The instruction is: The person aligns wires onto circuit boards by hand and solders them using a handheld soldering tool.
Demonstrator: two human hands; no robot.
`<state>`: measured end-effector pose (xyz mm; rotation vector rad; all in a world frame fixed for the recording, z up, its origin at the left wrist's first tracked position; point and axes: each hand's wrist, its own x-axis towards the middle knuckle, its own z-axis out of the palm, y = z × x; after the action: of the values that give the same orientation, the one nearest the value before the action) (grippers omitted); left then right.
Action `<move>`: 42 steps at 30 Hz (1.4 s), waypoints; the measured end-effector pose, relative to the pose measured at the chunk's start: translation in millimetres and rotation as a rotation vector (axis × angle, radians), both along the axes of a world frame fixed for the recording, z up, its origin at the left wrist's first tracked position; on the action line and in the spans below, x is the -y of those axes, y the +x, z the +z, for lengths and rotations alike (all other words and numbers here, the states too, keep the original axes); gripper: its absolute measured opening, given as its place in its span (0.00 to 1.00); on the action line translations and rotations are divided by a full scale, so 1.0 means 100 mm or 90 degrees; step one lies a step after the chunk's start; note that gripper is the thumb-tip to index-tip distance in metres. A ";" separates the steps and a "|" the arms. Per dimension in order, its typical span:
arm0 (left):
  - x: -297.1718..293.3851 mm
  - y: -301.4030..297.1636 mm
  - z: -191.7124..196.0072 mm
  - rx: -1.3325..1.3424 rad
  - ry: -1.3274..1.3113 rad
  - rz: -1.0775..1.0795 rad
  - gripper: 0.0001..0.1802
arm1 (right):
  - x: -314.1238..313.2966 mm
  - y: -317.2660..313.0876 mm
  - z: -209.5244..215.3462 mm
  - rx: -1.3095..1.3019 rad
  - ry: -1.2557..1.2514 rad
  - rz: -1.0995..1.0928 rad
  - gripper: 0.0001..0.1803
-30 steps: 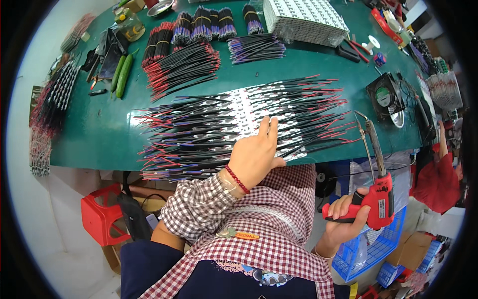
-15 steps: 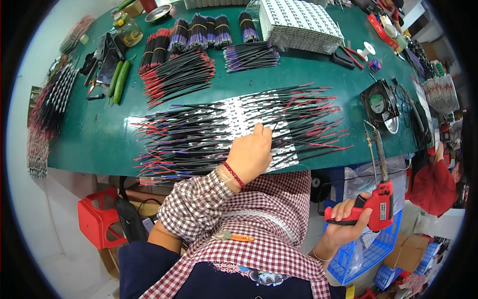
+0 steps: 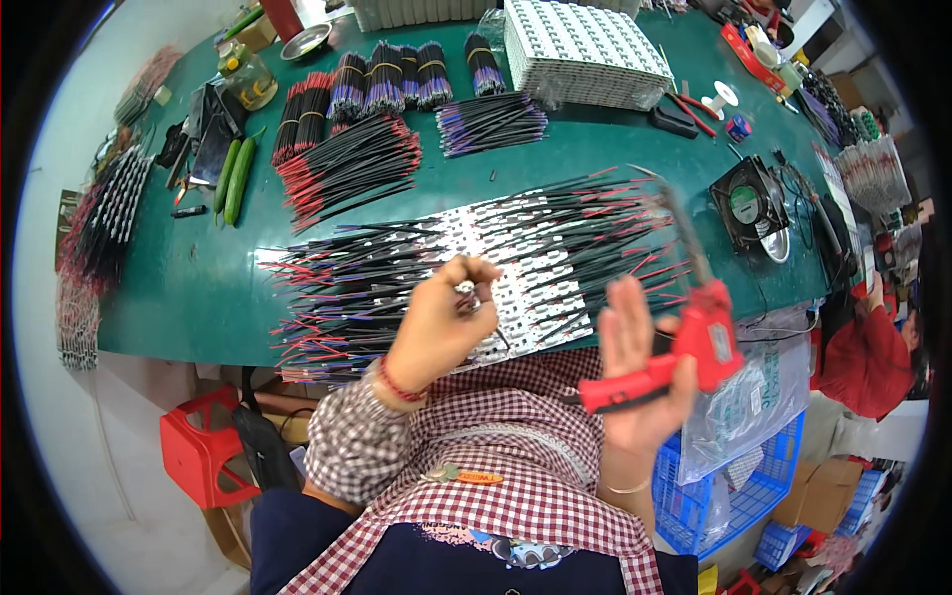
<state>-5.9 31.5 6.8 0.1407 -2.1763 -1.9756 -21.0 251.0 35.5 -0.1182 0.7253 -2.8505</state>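
Much of the small work is hard to read: whatever the left hand (image 3: 436, 332) pinches between thumb and fingertips is tiny and blurred, perhaps a wire end or a small piece, and I cannot tell which. Its wrist, with a red bracelet (image 3: 399, 381), rises from a checked sleeve, fingers curled narrow, raised just above the near edge of the green table (image 3: 188, 297). Behind it lies a long row of white strip boards (image 3: 496, 253) with black and red wires (image 3: 347, 288) fanning out both sides; the hand covers part of the row. To the right, the red soldering gun (image 3: 684, 352) is gripped in the right hand (image 3: 635, 372), palm toward the camera, fingers partly spread round the handle, its thin metal tip (image 3: 684, 233) slanting up over the wires' right end. Farther right a small black fan (image 3: 749, 203) sits on the table, and a person in red (image 3: 868, 347) is cut off at the rim.
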 end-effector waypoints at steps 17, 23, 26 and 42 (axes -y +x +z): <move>-0.15 -0.65 0.15 0.078 -0.726 -0.012 0.41 | 0.14 -0.37 -0.32 -0.024 -0.085 0.003 0.18; -0.06 -0.90 -0.20 0.093 -0.814 -0.073 0.40 | -0.18 -0.39 -0.19 -0.089 -0.008 -0.084 0.17; -0.21 -0.85 -0.14 0.020 -0.944 -0.020 0.20 | -0.20 -0.42 -0.16 -0.088 -0.007 -0.090 0.17; 0.22 -0.93 -0.22 -0.044 -0.544 -0.044 0.17 | 0.02 -0.41 0.09 -0.103 -0.085 -0.062 0.16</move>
<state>-98.4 9.1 -14.7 -0.1322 -2.7712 -0.9016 -62.5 248.8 44.6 -0.3450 0.5829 -3.0089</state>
